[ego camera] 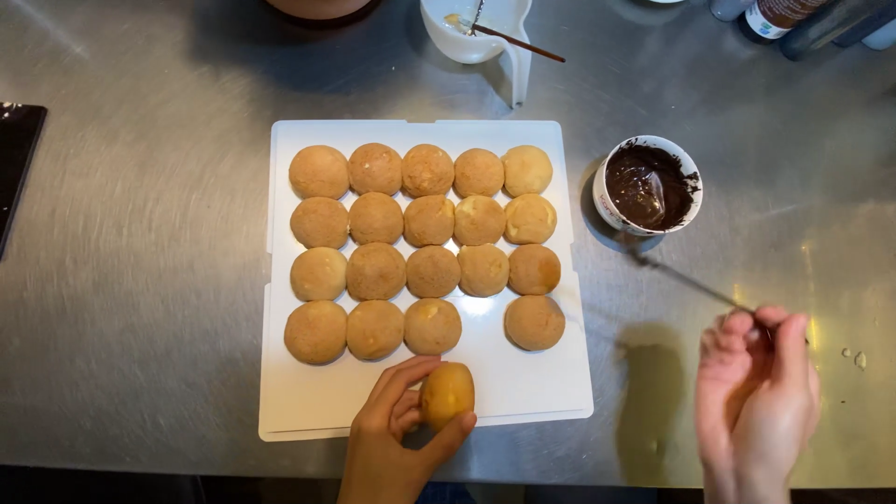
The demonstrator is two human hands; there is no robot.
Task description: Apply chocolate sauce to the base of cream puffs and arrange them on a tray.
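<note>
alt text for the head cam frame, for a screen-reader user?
Seen from above, a left hand holds one round golden bun over the near edge of a white tray carrying nineteen more in rows. The right hand holds a thin, motion-blurred utensil near a small bowl of dark chocolate on a steel table.

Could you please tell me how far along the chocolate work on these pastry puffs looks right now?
Done: nineteen bare puffs sit in rows on the white tray, with one gap in the bottom row; none shows chocolate. In hand: the left hand holds one puff over the tray's front edge, and the right hand holds a thin utensil beside the bowl of melted chocolate. Left: every puff is uncoated.
</note>
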